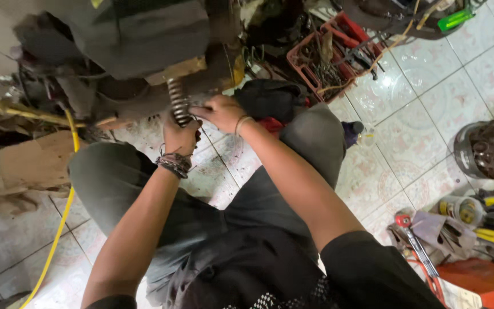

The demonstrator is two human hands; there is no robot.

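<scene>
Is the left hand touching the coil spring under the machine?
Touching. The head view shows the left hand wrapped around the lower end of the coil spring, with no gap.

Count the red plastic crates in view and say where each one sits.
2. One red crate full of metal parts sits on the tiled floor above the right hand; a second red crate lies just behind it. More may be hidden under clutter.

We see a red plastic crate (321, 60) of oily metal parts, a round metal tin (485, 150) of nuts, and a yellow hose (58, 229) across the tiled floor (430, 97).
</scene>
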